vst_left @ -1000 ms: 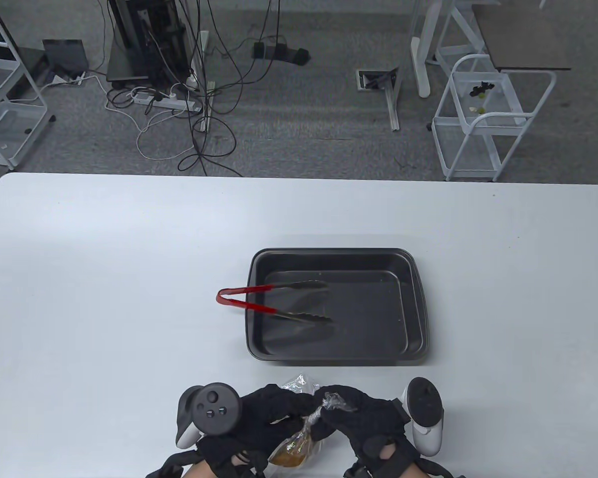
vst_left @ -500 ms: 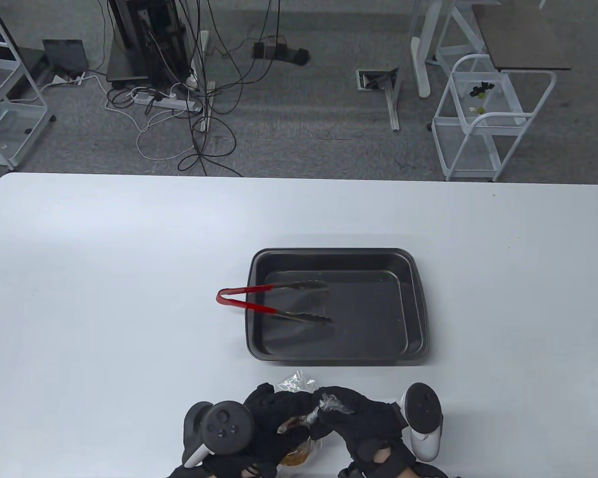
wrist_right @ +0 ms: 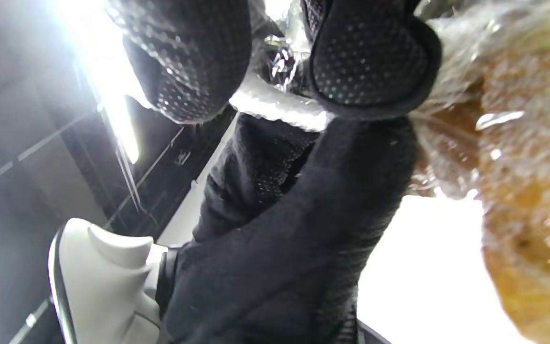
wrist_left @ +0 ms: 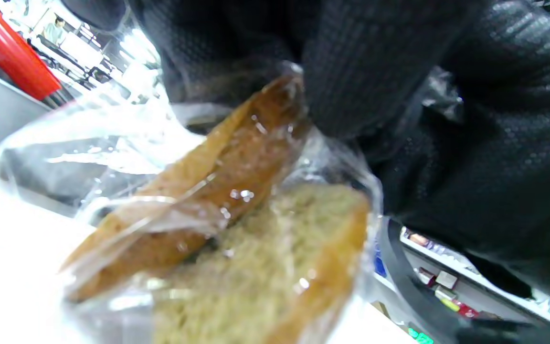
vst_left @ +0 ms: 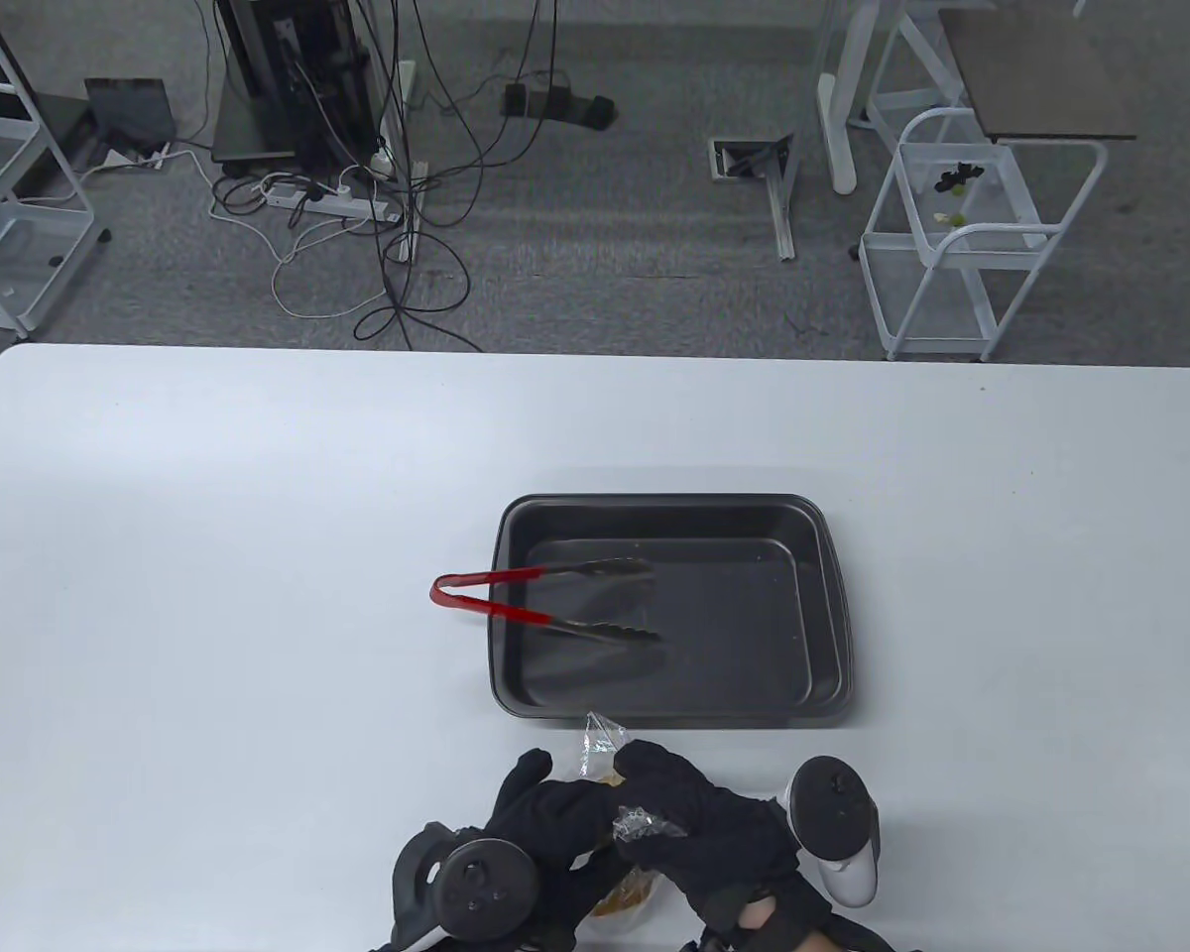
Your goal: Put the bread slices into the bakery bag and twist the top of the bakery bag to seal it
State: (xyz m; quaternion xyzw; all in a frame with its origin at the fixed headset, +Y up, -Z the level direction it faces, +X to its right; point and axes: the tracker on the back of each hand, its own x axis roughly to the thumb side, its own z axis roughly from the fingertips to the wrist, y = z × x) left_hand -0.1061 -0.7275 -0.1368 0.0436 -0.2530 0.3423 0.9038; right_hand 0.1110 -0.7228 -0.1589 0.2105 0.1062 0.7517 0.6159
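Observation:
A clear bakery bag [vst_left: 600, 746] with brown bread slices [wrist_left: 237, 224] inside is held between both gloved hands at the table's near edge. My left hand [vst_left: 545, 813] grips the bag beside the bread, and the bread [vst_left: 627, 892] shows below the hands. My right hand [vst_left: 689, 813] pinches the gathered neck of the bag, whose crinkled plastic [wrist_right: 280, 67] passes between its fingertips [wrist_right: 370, 62]. The bag's loose top sticks up toward the tray. In the right wrist view the bread [wrist_right: 533, 191] fills the right side.
A dark baking tray [vst_left: 825, 595] sits just beyond the hands in mid-table. Red-handled tongs [vst_left: 496, 595] lie across its left rim with their tips inside. White tabletop [vst_left: 208, 595] spreads to the left and right. Carts and cables stand on the floor beyond.
Both hands have shifted toward the near edge and turned around the bag. The left tracker dropped lower and rightward. The bag's loose top now stands narrower, and less bread shows.

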